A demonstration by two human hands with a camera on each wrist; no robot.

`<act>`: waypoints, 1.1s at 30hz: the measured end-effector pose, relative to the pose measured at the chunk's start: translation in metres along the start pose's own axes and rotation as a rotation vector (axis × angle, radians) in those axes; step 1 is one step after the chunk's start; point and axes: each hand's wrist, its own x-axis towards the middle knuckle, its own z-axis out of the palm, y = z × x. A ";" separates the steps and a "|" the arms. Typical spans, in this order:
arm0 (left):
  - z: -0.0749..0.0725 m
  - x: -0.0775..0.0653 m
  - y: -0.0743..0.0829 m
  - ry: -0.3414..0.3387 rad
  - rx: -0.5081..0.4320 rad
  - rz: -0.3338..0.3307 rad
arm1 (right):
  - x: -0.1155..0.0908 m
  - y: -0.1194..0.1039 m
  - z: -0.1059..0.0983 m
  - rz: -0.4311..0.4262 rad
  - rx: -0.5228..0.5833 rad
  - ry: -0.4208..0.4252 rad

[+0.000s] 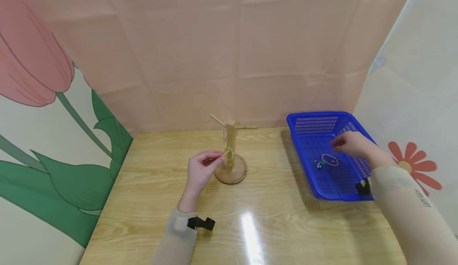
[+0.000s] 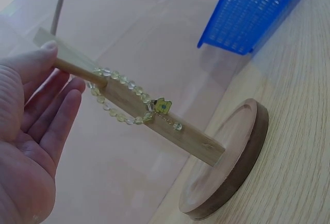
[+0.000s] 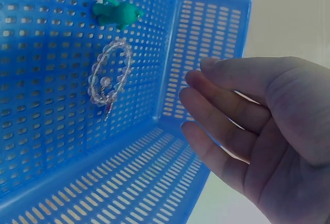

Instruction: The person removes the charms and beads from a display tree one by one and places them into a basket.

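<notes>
My left hand [image 1: 203, 169] pinches a front peg [image 2: 80, 71] of a wooden jewellery stand [image 1: 231, 136] between thumb and fingers. A pale yellow-green bead bracelet with a yellow charm [image 2: 163, 105] hangs around that peg, against the post. Another bracelet [image 1: 224, 134], pinkish, hangs from a higher peg. Over the blue basket [image 1: 304, 169] is my right hand [image 1: 354, 144], fingers loosely bent and holding nothing. Below it in the basket lie a pale pink clear-bead bracelet [image 3: 94, 79] and a small green figure [image 3: 121, 15], apart from the fingers.
The stand's round base [image 2: 252, 146] rests on a wood-grain table [image 1: 154, 209]. The basket stands at the table's right side. A pink cloth [image 1: 179, 58] hangs behind, with flower-printed sheets at both sides.
</notes>
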 end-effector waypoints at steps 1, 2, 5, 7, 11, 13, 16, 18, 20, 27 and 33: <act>0.000 0.000 0.000 0.000 0.001 0.002 | 0.000 -0.002 0.000 -0.013 -0.010 0.008; 0.000 0.000 0.000 -0.001 0.000 0.003 | 0.001 -0.003 0.000 -0.028 -0.019 0.015; -0.001 0.000 -0.001 -0.001 -0.003 0.005 | 0.002 -0.006 -0.001 -0.062 -0.045 0.037; -0.001 0.000 -0.001 -0.002 -0.002 0.005 | 0.002 -0.008 -0.001 -0.073 -0.055 0.046; 0.000 -0.001 -0.001 -0.002 0.003 0.005 | 0.002 -0.011 -0.001 -0.057 -0.038 0.042; 0.001 0.000 -0.001 -0.002 0.003 0.007 | 0.002 -0.013 0.000 -0.044 -0.022 0.041; 0.002 0.000 -0.002 -0.001 -0.002 0.010 | 0.001 -0.017 -0.001 -0.047 -0.007 0.045; 0.002 0.001 -0.002 -0.002 -0.007 0.012 | 0.001 -0.021 -0.002 -0.064 -0.013 0.058; 0.002 0.001 -0.002 -0.003 -0.014 0.014 | 0.002 -0.025 -0.003 -0.088 -0.017 0.073; 0.001 0.000 -0.001 -0.009 -0.001 0.022 | 0.005 -0.050 -0.005 -0.132 -0.017 0.131; 0.001 0.000 -0.002 -0.014 -0.015 0.035 | 0.003 -0.087 -0.002 -0.155 0.011 0.177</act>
